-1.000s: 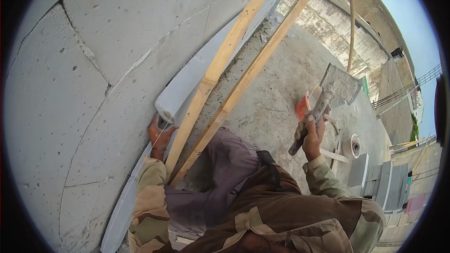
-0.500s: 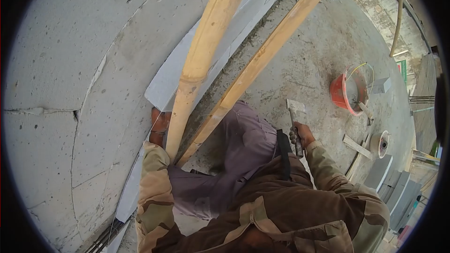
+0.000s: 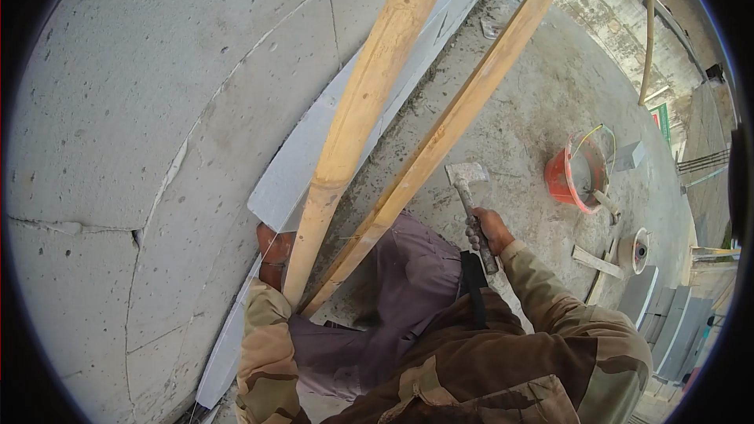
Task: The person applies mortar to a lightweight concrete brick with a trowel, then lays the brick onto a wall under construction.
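A mortar-smeared scraper with a flat, squared blade (image 3: 469,173) is in my right hand (image 3: 493,230), fingers wrapped round its handle. The blade points away from me, above the concrete floor. My left hand (image 3: 274,251) is low at the end of a pale grey block (image 3: 276,192), in the gap before another block (image 3: 226,349). A bamboo pole (image 3: 345,137) passes just right of that hand, and its fingers are mostly hidden. A thin string runs past the wrist along the blocks.
A wooden batten (image 3: 452,122) slants beside the bamboo. The large grey wall (image 3: 157,94) fills the left. On the right are a red bucket (image 3: 559,179), a small grey block (image 3: 629,156), a white roll (image 3: 634,251), wood scraps (image 3: 597,261) and stacked grey blocks (image 3: 658,310).
My right hand and the scraper have shifted left, and the blade has turned slightly. My left hand stays at the block's end. The whole view has tilted, so the surroundings appear shifted.
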### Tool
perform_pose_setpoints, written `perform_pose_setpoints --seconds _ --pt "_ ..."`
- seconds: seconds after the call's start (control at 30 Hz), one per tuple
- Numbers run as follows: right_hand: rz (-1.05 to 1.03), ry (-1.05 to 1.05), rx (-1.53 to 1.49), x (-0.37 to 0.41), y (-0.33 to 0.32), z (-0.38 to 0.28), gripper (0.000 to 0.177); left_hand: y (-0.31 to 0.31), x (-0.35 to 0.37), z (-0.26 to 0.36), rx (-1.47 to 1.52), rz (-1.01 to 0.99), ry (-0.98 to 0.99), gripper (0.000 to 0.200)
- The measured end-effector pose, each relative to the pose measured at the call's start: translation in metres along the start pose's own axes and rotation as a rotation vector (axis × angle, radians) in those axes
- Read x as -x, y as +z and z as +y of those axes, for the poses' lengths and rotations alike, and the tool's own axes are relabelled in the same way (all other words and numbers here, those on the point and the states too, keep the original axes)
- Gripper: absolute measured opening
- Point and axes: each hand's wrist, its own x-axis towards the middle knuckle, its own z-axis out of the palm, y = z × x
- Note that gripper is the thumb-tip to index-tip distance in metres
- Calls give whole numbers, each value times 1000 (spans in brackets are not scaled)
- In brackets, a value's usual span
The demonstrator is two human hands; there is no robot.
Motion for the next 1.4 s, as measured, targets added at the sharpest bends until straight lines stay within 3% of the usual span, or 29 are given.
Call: perform_pose_setpoints --seconds 0.17,0.3,0.33,0.4,0.5,0.57,0.63,0.83,0.9,1.0,1.1,1.23,1.33,1.4 --pt "58 -208 -73 -17 63 -50 27 1 -4 4 21 16 5 33" --pt "0 -545 -233 -30 126 -105 24 5 -4 -1 51 61 53 30" --pt "3 -547 -233 -44 132 -114 24 4 -3 -5 17 39 16 29" --pt "-132 -717 -486 -75 140 -131 23 3 0 -6 -14 18 -17 28" --pt "-49 -621 -276 -75 137 -159 25 5 -4 -2 38 68 75 26" --pt "-70 -669 -302 -87 132 -164 25 4 -4 -2 16 40 67 25" --pt "-92 -712 -330 -100 125 -170 36 5 -5 -5 1 41 117 27" --pt "12 -763 -502 -64 158 -231 27 1 -7 18 15 30 -5 30" --pt "213 -763 -409 -56 164 -240 29 2 -6 18 11 31 2 30" --pt "263 -854 -219 -62 161 -244 44 3 -6 15 5 37 27 31" --pt "237 -771 -177 -23 165 -242 55 4 -6 14 -13 35 40 31" --pt "328 -912 -396 -67 170 -242 53 3 -5 11 -49 37 63 32" --pt "415 -886 -247 -81 161 -242 53 4 -5 10 -95 45 95 32" --pt "324 -920 -123 -77 151 -243 52 5 -6 10 -102 50 107 33"
